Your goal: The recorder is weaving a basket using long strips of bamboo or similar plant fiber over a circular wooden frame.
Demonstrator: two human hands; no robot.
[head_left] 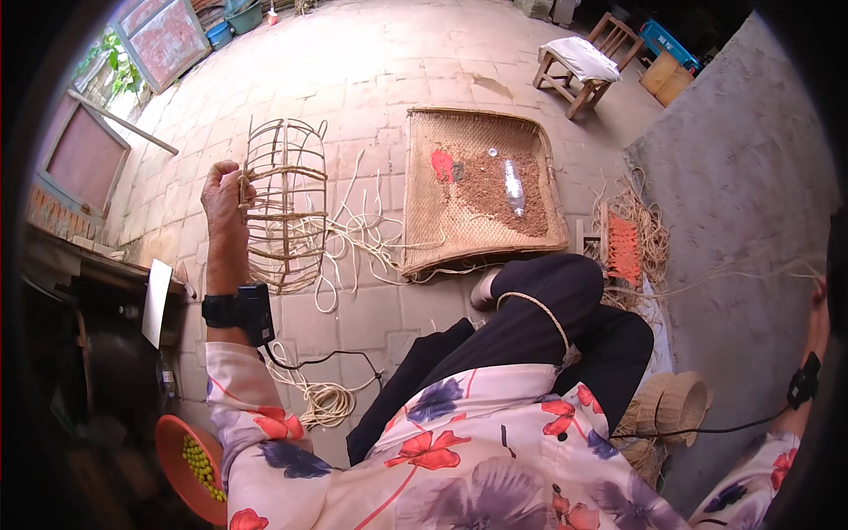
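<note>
My left hand [226, 190] is closed on the left rim of an openwork basket frame [284, 212] made of thin rods bound with pale cord. The frame is held up on its side over the paved floor, left of my knees. Loose pale cord [358, 234] trails from it across the tiles. Far out to the right, at the dark rim of the picture, my right hand [820, 296] is closed on strands of pale cord [751, 276] stretching away from my knees. Its fingers are only partly visible. Another cord loop [543, 309] lies over my thigh.
A woven tray [424, 225] ahead holds brown bits, a clear bottle and something red. Right of it lies tangled cord beside an orange-wound piece [623, 249]. Small woven baskets [676, 406], coiled cord [327, 402], an orange bowl of green fruit [185, 446] and a wooden chair [587, 66] stand around.
</note>
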